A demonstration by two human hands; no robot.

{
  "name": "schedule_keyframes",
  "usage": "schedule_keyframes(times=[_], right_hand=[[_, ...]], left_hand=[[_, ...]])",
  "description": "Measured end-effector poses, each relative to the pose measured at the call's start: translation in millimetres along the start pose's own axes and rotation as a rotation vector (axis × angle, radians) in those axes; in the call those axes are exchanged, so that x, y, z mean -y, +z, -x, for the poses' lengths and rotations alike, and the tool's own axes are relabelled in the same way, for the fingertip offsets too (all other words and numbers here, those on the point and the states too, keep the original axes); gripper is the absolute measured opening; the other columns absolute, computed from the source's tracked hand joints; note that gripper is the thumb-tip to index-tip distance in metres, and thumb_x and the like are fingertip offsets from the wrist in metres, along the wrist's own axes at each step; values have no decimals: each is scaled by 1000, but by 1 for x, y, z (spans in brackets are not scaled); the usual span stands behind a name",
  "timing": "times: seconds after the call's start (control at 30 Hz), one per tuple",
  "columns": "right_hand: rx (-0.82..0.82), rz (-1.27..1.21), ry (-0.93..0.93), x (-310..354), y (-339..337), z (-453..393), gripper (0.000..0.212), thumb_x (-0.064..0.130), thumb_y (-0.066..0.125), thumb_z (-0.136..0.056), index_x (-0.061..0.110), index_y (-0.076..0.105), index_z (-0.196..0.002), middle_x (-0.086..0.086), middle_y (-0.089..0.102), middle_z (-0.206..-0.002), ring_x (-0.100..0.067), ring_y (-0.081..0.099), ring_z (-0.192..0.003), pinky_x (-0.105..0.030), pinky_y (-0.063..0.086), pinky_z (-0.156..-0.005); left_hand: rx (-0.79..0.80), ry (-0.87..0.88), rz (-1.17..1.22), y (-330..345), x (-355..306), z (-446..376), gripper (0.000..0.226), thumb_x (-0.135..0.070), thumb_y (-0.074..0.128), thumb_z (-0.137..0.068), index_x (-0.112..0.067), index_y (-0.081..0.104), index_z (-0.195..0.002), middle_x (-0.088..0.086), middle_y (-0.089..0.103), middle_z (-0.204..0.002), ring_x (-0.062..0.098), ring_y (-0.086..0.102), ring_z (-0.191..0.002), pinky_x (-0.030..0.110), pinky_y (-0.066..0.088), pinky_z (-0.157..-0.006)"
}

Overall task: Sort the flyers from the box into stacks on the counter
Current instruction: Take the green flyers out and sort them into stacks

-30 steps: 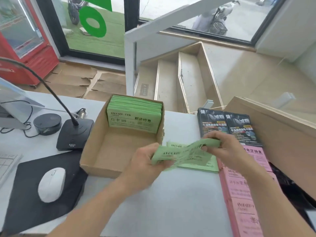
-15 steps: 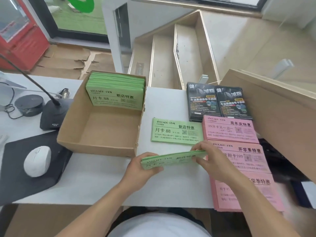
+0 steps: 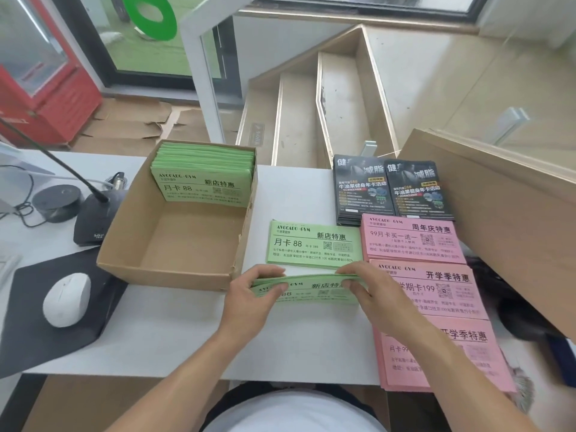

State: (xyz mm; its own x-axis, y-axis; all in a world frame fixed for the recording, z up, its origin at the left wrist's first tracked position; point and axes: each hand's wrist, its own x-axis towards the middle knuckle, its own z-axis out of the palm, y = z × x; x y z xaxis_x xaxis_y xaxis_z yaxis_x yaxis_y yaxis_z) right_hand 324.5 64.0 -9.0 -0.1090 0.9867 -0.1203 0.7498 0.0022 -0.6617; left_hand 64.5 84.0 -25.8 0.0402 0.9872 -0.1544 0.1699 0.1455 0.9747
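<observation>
Fingers of the left hand [image 3: 249, 294] curl over the left end of a bundle of green flyers [image 3: 307, 290], thumb on the near face, while the right hand [image 3: 374, 291] pinches the right end the same way. The bundle sits low over the white counter [image 3: 174, 335], just in front of the cardboard box [image 3: 174, 244]'s near right corner; whether its lower edge touches the counter cannot be told. Its long axis runs left to right, and the printed face tilts up toward the person, text upright. Between the hands the print reads "新店特" and part of "88".

Just behind the bundle a green stack [image 3: 311, 243] lies flat, long axis also left to right, headed "AVOCADO·GYM", "新店特惠" and "月卡 88". More green flyers [image 3: 202, 179] stand leaning against the far wall of the box, showing the same heading.

To the right lie three pink stacks. The far pink stack [image 3: 411, 238] reads "周年庆特惠" and "99月卡买一送一". The middle pink stack [image 3: 448, 291] reads "AVOCADO GYM", "开学季特惠" and "学期卡199", its left part under the right hand. The near pink stack [image 3: 461, 350] reads "开学季特惠". Behind them two black stacks [image 3: 392, 188] sit side by side, long axis pointing away, printed "减脂" and "牛油果健身年卡活动".

Left of the box are a desk microphone [image 3: 93, 222], and a white mouse [image 3: 67, 299] on a black pad [image 3: 34, 325].
</observation>
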Motion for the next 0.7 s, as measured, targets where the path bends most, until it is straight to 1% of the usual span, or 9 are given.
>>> schedule_keyframes(times=[0.07, 0.13, 0.23, 0.3, 0.4, 0.47, 0.53, 0.63, 0.7], right_hand=[[0, -49, 27, 0, 1, -1, 26, 12, 56, -102, 32, 65, -115, 27, 60, -112, 11, 57, -105, -23, 45, -88], [-13, -85, 35, 1, 1, -1, 30, 8, 55, -101, 33, 66, -114, 27, 60, -112, 14, 57, -104, -22, 46, -87], [-64, -69, 4, -2, 3, 0, 28, 15, 59, -100, 36, 66, -117, 27, 61, -113, 4, 57, -110, -24, 46, -92], [-65, -63, -15, -4, 6, 0, 27, 18, 60, -100, 36, 67, -120, 24, 62, -111, 1, 57, -110, -27, 46, -94], [-78, -117, 0, -8, 9, -2, 31, 12, 59, -100, 33, 71, -119, 21, 63, -105, 0, 58, -103, -29, 48, -89], [-131, -194, 28, -8, 4, -7, 35, 8, 60, -99, 35, 72, -117, 21, 63, -103, -2, 59, -102, -27, 49, -85], [-188, -259, 57, -6, -4, -19, 36, 7, 62, -98, 37, 72, -115, 23, 63, -104, 0, 59, -103, -22, 47, -84], [-206, -253, 102, -1, -17, -48, 32, 11, 62, -98, 36, 70, -117, 26, 62, -110, 7, 55, -107, -21, 45, -89], [-178, -216, 147, 1, -23, -69, 30, 16, 61, -99, 36, 68, -121, 21, 61, -114, 1, 56, -105, -27, 47, -89]], left_hand=[[1, 4, 10, 3, -1, -1, 21, -4, 81, -82, -24, 76, -89, -9, 76, -94, 12, 70, -99, 25, 53, -90], [1, 16, 6, 4, -2, -2, 19, -5, 80, -84, -23, 76, -89, -8, 75, -94, 11, 69, -99, 27, 53, -91], [9, 6, -6, 3, 3, -5, 19, -7, 80, -84, -24, 75, -92, -8, 75, -96, 13, 69, -101, 32, 53, -93], [16, -20, -4, 4, 4, -3, 21, -9, 79, -85, -27, 74, -93, -10, 75, -100, 12, 68, -105, 31, 53, -94], [15, 4, -36, 7, 2, -8, 22, -7, 77, -87, -28, 73, -93, -14, 75, -100, 8, 68, -103, 28, 55, -89], [13, 45, -74, 10, -6, -18, 25, -7, 77, -87, -31, 72, -94, -17, 74, -99, 6, 69, -101, 28, 56, -87], [-4, 80, -121, 13, -17, -34, 26, -10, 78, -87, -34, 72, -95, -19, 73, -99, 2, 68, -99, 23, 54, -84], [-40, 123, -237, 22, -41, -62, 24, -11, 75, -89, -30, 71, -105, -19, 69, -104, -8, 60, -96, 3, 41, -75], [-61, 124, -301, 28, -53, -82, 26, -10, 72, -91, -25, 69, -112, -17, 65, -110, -1, 58, -95, 0, 38, -73]])
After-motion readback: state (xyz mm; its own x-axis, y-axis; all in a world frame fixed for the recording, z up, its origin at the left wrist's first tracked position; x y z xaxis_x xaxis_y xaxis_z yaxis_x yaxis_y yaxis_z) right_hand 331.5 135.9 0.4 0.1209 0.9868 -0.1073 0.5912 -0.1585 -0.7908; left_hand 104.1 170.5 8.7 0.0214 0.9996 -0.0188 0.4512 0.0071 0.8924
